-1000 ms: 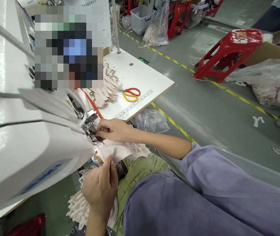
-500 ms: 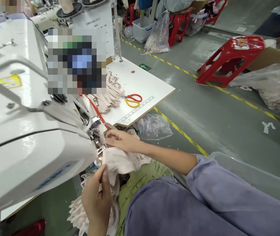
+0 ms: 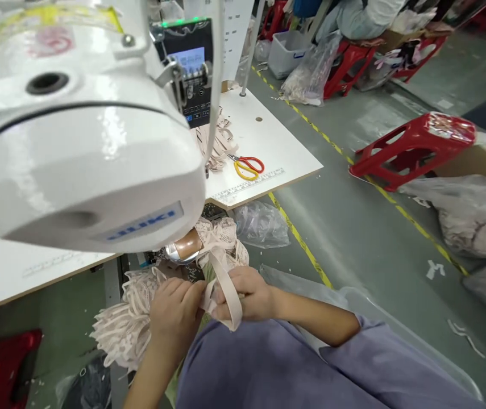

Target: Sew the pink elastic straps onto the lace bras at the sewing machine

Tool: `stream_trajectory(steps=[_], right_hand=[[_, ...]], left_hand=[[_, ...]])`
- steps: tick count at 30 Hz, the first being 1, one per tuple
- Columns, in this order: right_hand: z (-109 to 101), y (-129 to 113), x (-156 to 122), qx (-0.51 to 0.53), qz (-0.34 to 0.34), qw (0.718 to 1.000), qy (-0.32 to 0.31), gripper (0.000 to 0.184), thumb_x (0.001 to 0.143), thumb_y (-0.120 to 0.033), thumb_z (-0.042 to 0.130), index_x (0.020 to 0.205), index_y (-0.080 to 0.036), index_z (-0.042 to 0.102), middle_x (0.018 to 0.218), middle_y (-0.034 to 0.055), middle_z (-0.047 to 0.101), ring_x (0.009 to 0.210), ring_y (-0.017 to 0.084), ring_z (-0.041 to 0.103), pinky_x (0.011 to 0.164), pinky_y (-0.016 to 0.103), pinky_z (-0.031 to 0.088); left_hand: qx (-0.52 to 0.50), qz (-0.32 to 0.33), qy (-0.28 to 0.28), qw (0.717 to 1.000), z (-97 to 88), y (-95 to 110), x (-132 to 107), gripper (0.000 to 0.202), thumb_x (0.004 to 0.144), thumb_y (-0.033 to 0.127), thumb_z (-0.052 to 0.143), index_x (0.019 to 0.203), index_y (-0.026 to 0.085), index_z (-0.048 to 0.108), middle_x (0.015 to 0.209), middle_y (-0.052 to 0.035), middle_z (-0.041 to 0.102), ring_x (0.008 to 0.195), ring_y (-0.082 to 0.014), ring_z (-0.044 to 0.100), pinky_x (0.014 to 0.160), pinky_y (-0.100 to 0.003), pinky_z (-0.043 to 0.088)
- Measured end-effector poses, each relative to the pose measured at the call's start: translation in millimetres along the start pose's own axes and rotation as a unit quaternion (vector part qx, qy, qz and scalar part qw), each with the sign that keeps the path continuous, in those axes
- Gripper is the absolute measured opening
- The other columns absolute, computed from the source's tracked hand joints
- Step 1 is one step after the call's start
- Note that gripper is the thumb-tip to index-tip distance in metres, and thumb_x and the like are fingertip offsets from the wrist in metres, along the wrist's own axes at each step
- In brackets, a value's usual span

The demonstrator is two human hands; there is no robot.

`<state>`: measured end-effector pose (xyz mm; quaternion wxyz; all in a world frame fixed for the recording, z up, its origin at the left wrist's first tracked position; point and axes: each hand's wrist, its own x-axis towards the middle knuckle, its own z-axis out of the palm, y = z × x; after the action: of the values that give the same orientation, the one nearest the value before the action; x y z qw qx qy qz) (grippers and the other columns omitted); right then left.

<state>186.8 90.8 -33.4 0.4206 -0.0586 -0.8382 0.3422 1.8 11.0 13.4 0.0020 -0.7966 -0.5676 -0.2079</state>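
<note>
My left hand (image 3: 177,315) is closed on the edge of a beige lace garment (image 3: 217,236), thumb and fingers pinched together close to my lap. Across from it, my right hand (image 3: 246,295) is closed on the same garment, its fingertips partly hidden. A flat beige strap (image 3: 229,292) of the garment loops up between the two hands. The lace part extends forward to the machine's narrow arm end (image 3: 187,247), below the big white sewing machine head (image 3: 98,176). To the left of my left hand hangs a thick bunch of similar beige pieces (image 3: 127,318).
Scissors with red and yellow handles (image 3: 249,166) lie on the white table (image 3: 285,147), beside a pile of beige straps (image 3: 217,145). A control screen (image 3: 189,62) stands behind the machine head. A clear plastic bin (image 3: 366,301) is at my right, and a red stool (image 3: 417,147) stands farther off.
Both hands have drawn back from the machine's needle area toward my lap, bringing the garment along. The strap now forms a loop between them. My view has shifted, with the machine head looming larger.
</note>
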Motion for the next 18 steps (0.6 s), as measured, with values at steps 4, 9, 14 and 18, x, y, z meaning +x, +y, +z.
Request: stream_trajectory(steps=[4,9,14,18], right_hand=[[1.0,-3.7,-1.8,-0.057,-0.101,0.990,0.086,0.011,0.077,-0.020,0.080,0.085,-0.021,0.072,0.079,0.0006,0.067,0.075,0.013,0.065,0.070,0.022,0.052],[-3.2,-10.8,8.3,-0.071,-0.106,0.990,0.067,0.010,0.081,-0.020,0.077,0.090,-0.023,0.073,0.079,-0.0001,0.067,0.080,0.011,0.067,0.073,0.021,0.052],[-1.0,-12.2,5.5,-0.077,-0.095,0.992,0.025,0.001,0.083,-0.026,0.075,0.084,-0.025,0.076,0.078,0.0014,0.070,0.079,0.014,0.069,0.074,0.023,0.054],[0.1,-14.0,2.6,-0.057,-0.018,0.997,-0.043,0.011,0.087,-0.030,0.070,0.078,-0.028,0.077,0.073,0.0017,0.070,0.073,0.016,0.069,0.071,0.026,0.056]], left_hand=[[0.006,0.008,0.053,0.999,-1.4,-5.7,-5.7,0.012,0.091,0.012,0.053,0.094,0.017,0.063,0.062,-0.0005,0.055,0.063,-0.0187,0.049,0.063,-0.032,0.034],[-0.027,-0.004,0.067,0.997,-5.7,-4.0,-9.1,0.008,0.091,0.014,0.056,0.093,0.017,0.063,0.062,-0.0008,0.056,0.063,-0.0179,0.049,0.061,-0.032,0.033],[-0.031,-0.023,0.061,0.997,-13.3,-0.9,-6.8,0.012,0.093,0.018,0.052,0.089,0.018,0.064,0.062,-0.0001,0.058,0.061,-0.0167,0.051,0.060,-0.030,0.035],[-0.021,-0.030,0.071,0.997,-15.8,-3.2,-5.4,0.014,0.093,0.019,0.052,0.088,0.018,0.065,0.062,0.0000,0.061,0.060,-0.0163,0.055,0.059,-0.029,0.037]])
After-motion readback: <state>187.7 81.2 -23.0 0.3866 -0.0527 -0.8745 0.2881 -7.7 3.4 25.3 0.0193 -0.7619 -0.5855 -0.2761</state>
